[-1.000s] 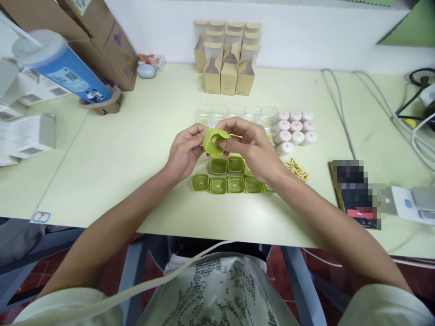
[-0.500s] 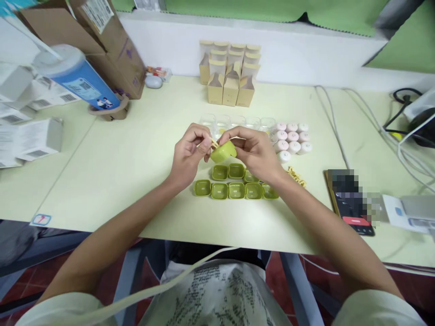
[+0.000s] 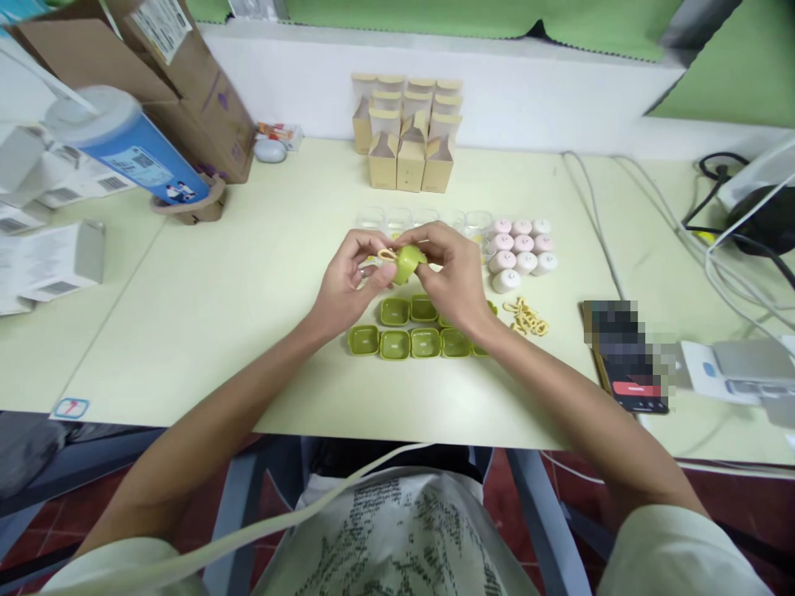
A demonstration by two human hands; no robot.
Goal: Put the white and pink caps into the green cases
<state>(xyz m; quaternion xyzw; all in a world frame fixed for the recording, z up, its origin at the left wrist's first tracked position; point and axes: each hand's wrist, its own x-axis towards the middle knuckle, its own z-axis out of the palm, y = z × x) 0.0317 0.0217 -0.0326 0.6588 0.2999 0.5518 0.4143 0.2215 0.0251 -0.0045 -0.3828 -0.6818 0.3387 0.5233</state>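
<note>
A small green cap [image 3: 407, 262] is held above the bench [image 3: 248, 314] between both hands, just over a group of green trays [image 3: 417, 329]. The left hand [image 3: 348, 280] is closed on the cap's left side, its fingers curled around a thin yellow loop [image 3: 386, 255] that lies against the cap. The right hand [image 3: 450, 273] is closed on the cap's right side, with its fingertips pinched at the top edge. A ring is seen on one finger of the left hand.

The green trays are set on the bench in two rows, directly below the hands and partly hidden by the right wrist. Behind the hands a row of clear cups [image 3: 397, 219] is lined up, and just to their right a cluster of pink and white caps [image 3: 522, 248] is gathered. A small pile of yellow loops [image 3: 527, 317] lies near the trays, to the right of them. Further back, near the wall, small cardboard boxes [image 3: 407, 132] are stacked. At the left edge a blue bottle [image 3: 124, 145] is tilted in a brown holder beside a large brown carton [image 3: 155, 58], with white boxes [image 3: 53, 257] near it. On the right a phone [image 3: 627, 356] and grey cables [image 3: 621, 240] rest on the bench.
</note>
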